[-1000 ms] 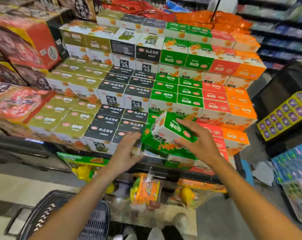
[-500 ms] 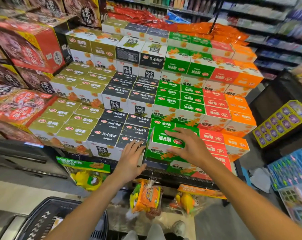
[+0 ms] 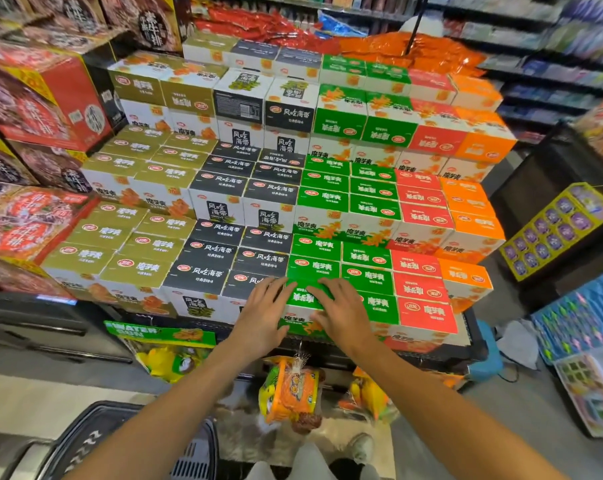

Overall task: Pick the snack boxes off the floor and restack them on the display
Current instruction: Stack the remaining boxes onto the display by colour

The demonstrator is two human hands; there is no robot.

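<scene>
A green snack box (image 3: 301,299) sits in the front row of the lowest tier of the stepped display (image 3: 431,355), level with its green neighbours. My left hand (image 3: 263,315) lies flat against the box's left side and front corner, fingers straight. Over the box's top and right front edge rests my right hand (image 3: 341,311), fingers spread. Olive, black, green, red and orange boxes fill the tiers above in colour columns.
Bagged snacks (image 3: 291,393) hang from hooks below the display's front edge. A dark shopping basket (image 3: 95,441) stands on the floor at lower left. Large red cartons (image 3: 40,98) are stacked at left. A purple-and-yellow tray (image 3: 552,230) and shelving stand at right.
Both hands lowered the tilted green box from the air into the gap in the front row and it now sits flat; my hands now press on it.
</scene>
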